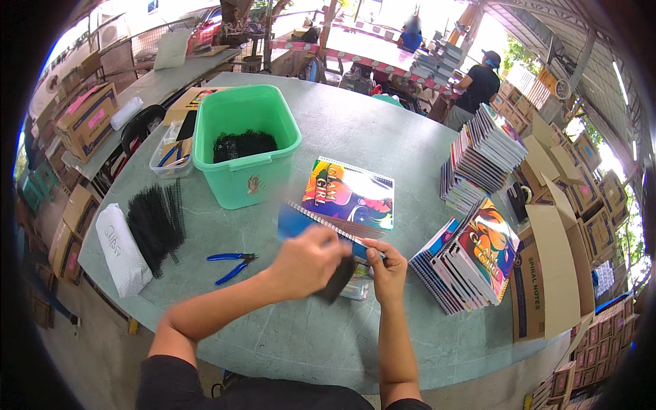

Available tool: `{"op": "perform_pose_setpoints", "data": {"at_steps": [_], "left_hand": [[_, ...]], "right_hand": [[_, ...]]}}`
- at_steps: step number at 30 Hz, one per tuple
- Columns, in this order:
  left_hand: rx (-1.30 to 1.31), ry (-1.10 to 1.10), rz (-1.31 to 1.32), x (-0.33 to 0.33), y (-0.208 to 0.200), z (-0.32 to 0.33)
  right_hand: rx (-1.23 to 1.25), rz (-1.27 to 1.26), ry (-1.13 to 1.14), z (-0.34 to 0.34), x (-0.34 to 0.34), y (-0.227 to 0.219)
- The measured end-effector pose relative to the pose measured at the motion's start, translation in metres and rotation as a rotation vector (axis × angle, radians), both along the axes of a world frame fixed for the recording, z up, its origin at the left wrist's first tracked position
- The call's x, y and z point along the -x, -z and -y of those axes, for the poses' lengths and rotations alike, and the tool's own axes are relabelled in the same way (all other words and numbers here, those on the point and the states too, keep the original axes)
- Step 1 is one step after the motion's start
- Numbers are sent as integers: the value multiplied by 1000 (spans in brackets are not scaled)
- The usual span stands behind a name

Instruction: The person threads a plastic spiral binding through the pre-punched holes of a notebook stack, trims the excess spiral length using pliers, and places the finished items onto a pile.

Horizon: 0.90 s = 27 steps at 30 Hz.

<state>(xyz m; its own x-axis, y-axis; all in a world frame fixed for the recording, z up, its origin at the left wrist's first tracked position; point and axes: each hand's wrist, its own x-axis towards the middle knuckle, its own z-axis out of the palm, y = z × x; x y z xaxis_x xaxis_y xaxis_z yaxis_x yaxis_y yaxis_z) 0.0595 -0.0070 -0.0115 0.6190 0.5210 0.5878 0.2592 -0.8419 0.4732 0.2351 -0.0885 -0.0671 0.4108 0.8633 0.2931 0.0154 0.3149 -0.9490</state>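
A blue-covered notebook [294,222] is tilted up in front of me, with a row of holes or coil loops along its upper edge. My right hand [387,268] pinches its right end, thumb on top. Across the middle of that edge is my left hand [311,262], fingers curled and slightly blurred; what they grip is hidden. Below the hands hangs a dark, blurred piece [335,281] I cannot identify. Just beyond lies a stack of colourful notebooks [352,195]. Blue-handled pliers [232,265] rest open on the table, left of my left forearm.
A green bin [246,181] holds black coils [242,145]. More black spiral coils [156,222] lie beside a white wrapped roll [123,249]. Notebook stacks [468,263] and an open carton [547,287] stand at right. A person [478,85] stands beyond the table.
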Motion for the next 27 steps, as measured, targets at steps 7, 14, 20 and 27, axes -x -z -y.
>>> {"op": "perform_pose_setpoints", "data": {"at_steps": [7,14,20,27], "left_hand": [[-52,88,-169,-4,9,1],[-32,177,-165,-16,2,8],[-67,235,-407,-24,47,29],[-53,134,-26,-16,35,37]], "right_hand": [[-59,1,14,1,3,0],[-76,74,11,3,5,6],[-63,58,-7,3,4,1],[-42,137,37,2,3,11]]}}
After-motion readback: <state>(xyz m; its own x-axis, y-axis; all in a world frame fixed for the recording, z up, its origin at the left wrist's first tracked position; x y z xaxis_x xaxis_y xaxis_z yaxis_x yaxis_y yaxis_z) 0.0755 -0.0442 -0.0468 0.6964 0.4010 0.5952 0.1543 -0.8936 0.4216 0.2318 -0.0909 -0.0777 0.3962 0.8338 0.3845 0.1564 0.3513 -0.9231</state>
